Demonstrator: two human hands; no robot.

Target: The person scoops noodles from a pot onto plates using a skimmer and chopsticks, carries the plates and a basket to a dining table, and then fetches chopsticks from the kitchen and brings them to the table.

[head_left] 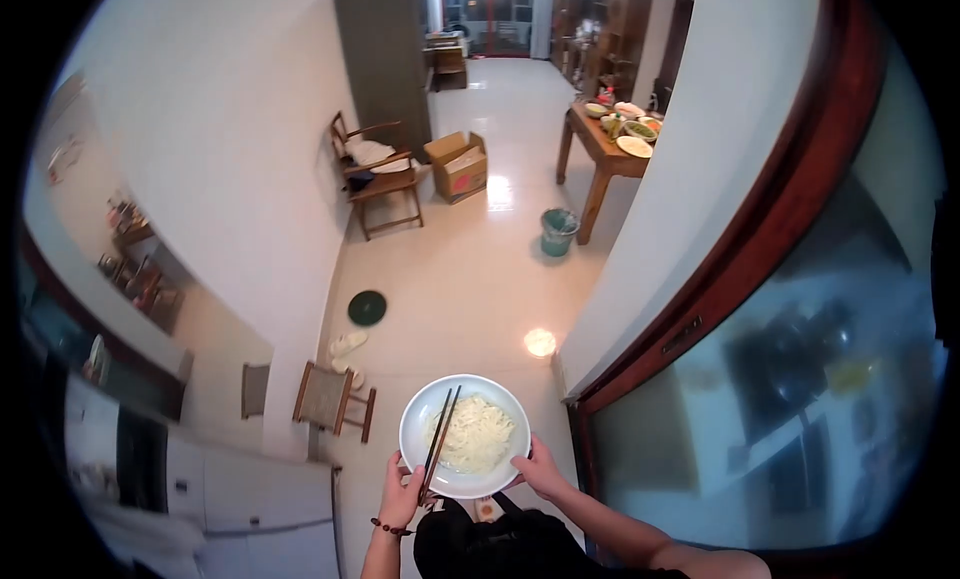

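A white bowl (408,434) of pale noodles (475,434) is held in front of my body, between both hands. My left hand (401,491) grips the rim on the near left, its thumb by a pair of dark chopsticks (442,434). The chopsticks slant across the left part of the bowl, their near ends at that hand. On the near right, my right hand (540,469) is closed on the rim, thumb on top. The fingers under the bowl are hidden.
A small folding stool (325,397) and pale slippers (347,344) are at left. Farther ahead stand a wooden chair (380,169), a cardboard box (460,167) and a green bin (558,233). Several dishes rest on a wooden table (597,151). A red-framed sliding door (700,319) is at right.
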